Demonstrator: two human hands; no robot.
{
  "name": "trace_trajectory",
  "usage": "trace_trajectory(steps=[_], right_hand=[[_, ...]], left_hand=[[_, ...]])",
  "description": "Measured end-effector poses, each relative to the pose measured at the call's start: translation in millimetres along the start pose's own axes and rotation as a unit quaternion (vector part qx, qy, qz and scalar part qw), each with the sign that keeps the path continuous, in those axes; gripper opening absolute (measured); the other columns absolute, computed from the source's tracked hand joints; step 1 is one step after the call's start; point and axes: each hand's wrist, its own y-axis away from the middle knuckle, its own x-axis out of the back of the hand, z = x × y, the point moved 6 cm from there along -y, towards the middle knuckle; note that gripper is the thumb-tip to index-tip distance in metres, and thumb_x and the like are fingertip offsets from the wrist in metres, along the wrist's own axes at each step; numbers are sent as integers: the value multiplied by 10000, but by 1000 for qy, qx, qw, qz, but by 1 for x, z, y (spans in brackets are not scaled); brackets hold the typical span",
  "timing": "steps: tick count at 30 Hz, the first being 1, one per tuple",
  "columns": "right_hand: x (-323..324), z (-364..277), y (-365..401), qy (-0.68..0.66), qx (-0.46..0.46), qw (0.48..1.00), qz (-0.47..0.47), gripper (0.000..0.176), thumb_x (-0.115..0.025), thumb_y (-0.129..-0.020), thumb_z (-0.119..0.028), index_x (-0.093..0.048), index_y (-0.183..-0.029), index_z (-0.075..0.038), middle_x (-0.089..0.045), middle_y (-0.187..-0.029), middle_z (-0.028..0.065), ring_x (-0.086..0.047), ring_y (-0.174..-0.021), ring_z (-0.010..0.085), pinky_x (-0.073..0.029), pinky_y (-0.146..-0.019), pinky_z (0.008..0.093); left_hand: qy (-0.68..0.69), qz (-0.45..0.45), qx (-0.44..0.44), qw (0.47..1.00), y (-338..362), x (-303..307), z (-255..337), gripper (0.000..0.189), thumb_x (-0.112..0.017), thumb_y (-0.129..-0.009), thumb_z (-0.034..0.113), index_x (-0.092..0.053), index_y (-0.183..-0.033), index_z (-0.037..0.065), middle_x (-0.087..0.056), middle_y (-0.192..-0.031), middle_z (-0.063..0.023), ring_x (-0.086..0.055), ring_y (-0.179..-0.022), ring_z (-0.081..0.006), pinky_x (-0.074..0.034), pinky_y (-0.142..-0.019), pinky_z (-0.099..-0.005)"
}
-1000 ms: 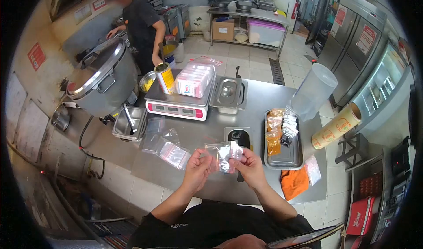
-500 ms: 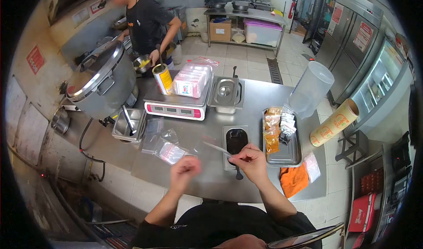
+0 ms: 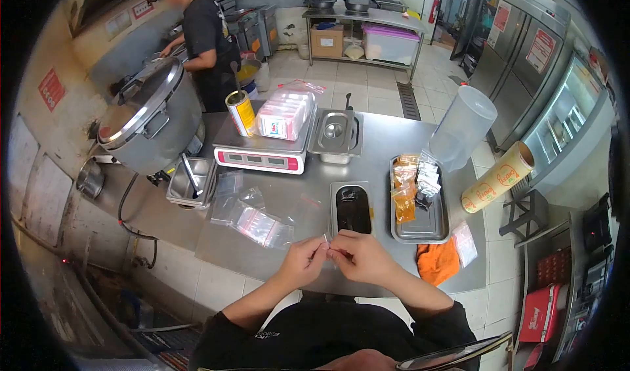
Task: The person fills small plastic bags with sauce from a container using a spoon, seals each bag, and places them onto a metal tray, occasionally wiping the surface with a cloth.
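My left hand [image 3: 302, 261] and my right hand [image 3: 362, 255] meet fingertip to fingertip close to the table's front edge. Both pinch the edge of a small clear plastic bag [image 3: 327, 239], mostly hidden by my fingers. Just beyond them sits a narrow steel pan of dark sauce [image 3: 353, 208]. Left of my hands, empty clear zip bags [image 3: 259, 226] lie in a loose pile. On the right, a steel tray [image 3: 423, 232] holds several filled sachets, some with orange-brown contents [image 3: 405, 200] and some dark.
A scale [image 3: 259, 162] carries an open can [image 3: 241, 113] and a pack of bags [image 3: 286, 113]. Around the table are a lidded steel pan [image 3: 336, 134], a large pot [image 3: 147, 125], a plastic jug [image 3: 464, 128] and an orange cloth [image 3: 438, 262]. A co-worker [image 3: 207, 43] stands behind.
My left hand has moved right to join my right hand at the bag, which my right hand alone held before. The co-worker has turned toward the back-left counter, taking the bowl from view.
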Motion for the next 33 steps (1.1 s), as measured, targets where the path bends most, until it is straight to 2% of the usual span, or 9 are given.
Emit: trace_trajectory(steps=[9,12,14,16,19,24,27,29,33], right_hand=[[-9,12,9,172,58,963,201,136,-651,-743,-88,-544,-667,-50,-513,-594,89,-554,-483,264,-438,-443,367],[-6,27,12,174,36,965,195,146,-674,-738,-92,-555,-668,-44,-519,-590,70,-555,-479,211,-423,-434,324],[-6,39,12,189,8,963,192,146,-688,-741,-91,-568,-678,-38,-524,-592,54,-550,-470,166,-411,-430,293],[-12,60,19,-70,-87,974,198,147,-727,-747,-97,-599,-721,-27,-543,-619,26,-508,-490,77,-385,-448,242],[-21,72,30,-225,-184,944,156,144,-738,-765,-101,-619,-746,-23,-559,-648,13,-475,-547,31,-371,-479,210],[27,66,39,-58,-92,988,107,285,-755,-732,-146,-635,-968,-40,-620,-863,91,-615,-728,208,-492,-647,303],[20,73,39,82,-2,996,20,438,-762,-697,-141,-614,-1105,-81,-605,-980,93,-619,-856,259,-503,-749,355],[-9,93,45,161,41,983,-72,456,-750,-679,-119,-604,-1110,-105,-589,-1058,88,-618,-897,269,-517,-766,373],[3,115,40,52,15,997,55,383,-727,-717,-102,-587,-1074,-91,-607,-1016,96,-627,-868,272,-523,-733,362]], left_hand=[[-108,62,93,988,1,-3,-25,89,-607,-762,22,-521,-760,3,-550,-707,-130,-529,-555,-204,-404,-501,-326],[-97,141,53,984,-9,12,-19,138,-654,-719,28,-574,-831,30,-593,-834,-110,-541,-589,-193,-432,-529,-309],[-118,50,-56,990,-15,17,-2,299,-721,-686,62,-611,-964,57,-616,-975,-94,-565,-630,-183,-461,-559,-287],[-120,23,-87,989,-12,11,7,373,-749,-675,85,-613,-1021,67,-622,-992,-92,-572,-639,-178,-469,-573,-273],[-139,19,-115,983,-3,-3,-7,470,-795,-653,122,-616,-1085,80,-630,-1014,-92,-581,-652,-166,-477,-585,-251],[-113,57,-100,987,3,12,-44,533,-825,-648,124,-606,-1133,81,-636,-1017,-58,-532,-631,-98,-447,-580,-205],[114,51,128,984,0,22,-97,604,-788,-684,16,-561,-1241,75,-617,-1034,27,-417,-690,-19,-367,-595,-163],[177,45,167,969,-6,17,-132,586,-752,-711,-10,-551,-1255,72,-612,-1057,23,-445,-725,-22,-382,-615,-165],[370,96,265,885,-10,16,-172,491,-651,-806,-34,-528,-1275,44,-598,-1116,4,-528,-852,-43,-429,-738,-184]])
